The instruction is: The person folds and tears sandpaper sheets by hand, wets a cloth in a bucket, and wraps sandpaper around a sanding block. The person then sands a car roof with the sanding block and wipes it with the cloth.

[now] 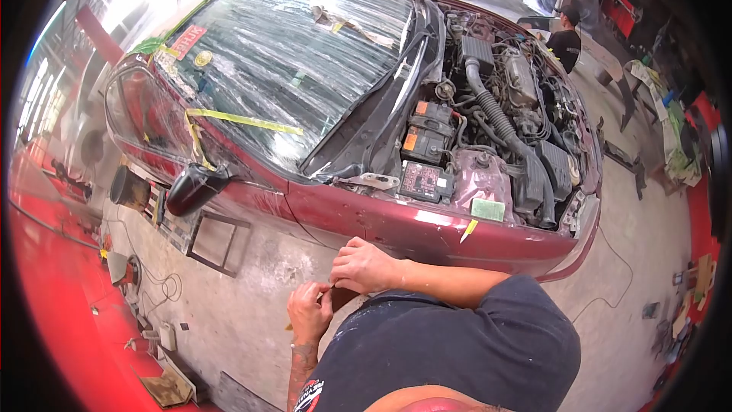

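A thin, dark brown sheet [348, 300] sits in front of my dark shirt [450, 339], pinched by my left hand [309, 310] and right hand [364, 265]. Beyond it stands a dark red metal car [358, 217], a green rectangular pad [488, 210] lying on its near front edge.

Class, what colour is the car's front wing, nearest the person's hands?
The front wing is dark red, best seen in the head view.

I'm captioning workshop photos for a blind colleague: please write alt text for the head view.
A bare left hand and right hand hold a thin brown sheet beside a dark-red metal car. Its engine bay is uncovered; streaked clear plastic film covers its windscreen.
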The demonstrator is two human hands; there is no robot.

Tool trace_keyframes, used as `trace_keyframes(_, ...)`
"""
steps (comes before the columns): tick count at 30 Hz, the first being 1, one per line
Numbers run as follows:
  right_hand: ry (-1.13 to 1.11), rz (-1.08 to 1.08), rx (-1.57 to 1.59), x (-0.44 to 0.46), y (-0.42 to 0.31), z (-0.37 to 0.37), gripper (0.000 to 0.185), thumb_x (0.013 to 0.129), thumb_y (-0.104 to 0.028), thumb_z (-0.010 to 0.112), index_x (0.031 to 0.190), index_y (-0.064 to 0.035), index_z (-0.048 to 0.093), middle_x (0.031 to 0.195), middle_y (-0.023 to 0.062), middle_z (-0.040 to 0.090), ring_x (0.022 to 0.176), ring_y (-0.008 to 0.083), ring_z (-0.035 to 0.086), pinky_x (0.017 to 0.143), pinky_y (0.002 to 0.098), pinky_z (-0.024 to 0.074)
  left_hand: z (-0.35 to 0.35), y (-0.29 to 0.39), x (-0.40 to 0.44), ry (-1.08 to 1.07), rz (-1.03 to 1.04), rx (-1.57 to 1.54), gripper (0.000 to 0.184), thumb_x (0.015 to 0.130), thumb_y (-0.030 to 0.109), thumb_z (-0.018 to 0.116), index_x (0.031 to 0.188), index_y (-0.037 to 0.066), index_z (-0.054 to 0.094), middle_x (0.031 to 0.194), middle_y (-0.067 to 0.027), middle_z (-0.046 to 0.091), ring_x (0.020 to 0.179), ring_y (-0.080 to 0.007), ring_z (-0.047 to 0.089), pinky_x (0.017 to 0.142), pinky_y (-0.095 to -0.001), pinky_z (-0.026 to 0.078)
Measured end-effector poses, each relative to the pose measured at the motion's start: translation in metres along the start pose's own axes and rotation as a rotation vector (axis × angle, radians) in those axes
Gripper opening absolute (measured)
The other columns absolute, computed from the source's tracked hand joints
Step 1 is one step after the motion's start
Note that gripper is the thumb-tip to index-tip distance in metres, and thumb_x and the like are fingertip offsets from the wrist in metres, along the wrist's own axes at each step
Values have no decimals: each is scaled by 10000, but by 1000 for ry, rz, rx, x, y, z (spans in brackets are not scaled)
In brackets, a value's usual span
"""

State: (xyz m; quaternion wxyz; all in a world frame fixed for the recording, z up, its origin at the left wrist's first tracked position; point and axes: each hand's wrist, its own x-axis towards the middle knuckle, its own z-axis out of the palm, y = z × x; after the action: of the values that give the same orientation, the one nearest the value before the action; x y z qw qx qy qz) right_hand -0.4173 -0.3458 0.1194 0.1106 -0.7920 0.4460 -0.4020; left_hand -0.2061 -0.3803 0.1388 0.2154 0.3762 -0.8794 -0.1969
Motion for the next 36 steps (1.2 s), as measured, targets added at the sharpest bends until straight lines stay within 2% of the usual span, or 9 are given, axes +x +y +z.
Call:
trace_keyframes(2,66,10,21,1,0,-4,56,797,-182,681,775,-171,631,781,-28,616,834,179,602,832,360,399,-1,0,1,26,21,11,109,753,90,722,826,94,642,814,-52,655,806,-274,628,719,-395,452)
trace_keyframes(7,-74,49,-21,-2,4,-3,62,806,-210,695,829,-167,656,839,-20,647,833,184,606,833,358,399,0,8,4,23,-29,-59,104,746,65,716,814,84,641,806,-70,649,800,-294,625,711,-398,459)
trace_keyframes(11,-84,49,-4,-3,2,-2,64,814,-211,692,837,-162,657,854,-21,656,834,187,610,837,358,399,1,7,4,1,-57,-74,105,752,35,711,830,57,644,844,-100,661,836,-307,638,752,-403,489)
trace_keyframes(13,38,63,49,-2,2,-5,51,821,-190,678,812,-159,639,839,-26,643,835,183,612,835,356,399,2,4,4,85,-2,-76,115,742,41,713,820,80,639,809,-81,651,805,-299,629,715,-400,465)
trace_keyframes(16,35,107,47,0,1,-9,46,825,-179,672,806,-156,636,840,-20,639,845,182,619,837,353,399,1,2,4,105,-12,-106,114,744,41,709,822,79,636,816,-79,653,809,-300,630,716,-400,466)
trace_keyframes(25,-32,56,68,1,-1,-3,71,833,-199,680,809,-144,643,853,-8,644,863,188,625,838,364,407,2,3,2,83,-30,-126,115,749,11,691,842,42,631,850,-116,650,821,-313,632,753,-389,487)
trace_keyframes(32,8,90,107,2,-3,0,86,846,-218,678,840,-135,656,866,0,657,862,190,627,841,358,414,0,6,1,101,-28,-115,110,757,0,689,843,37,632,862,-120,658,834,-312,637,754,-385,492)
trace_keyframes(36,-40,51,114,3,-4,-3,64,862,-193,667,876,-130,670,851,17,653,856,200,630,851,360,426,3,6,2,122,0,-173,130,741,20,715,829,65,631,839,-88,666,812,-300,639,737,-390,470)
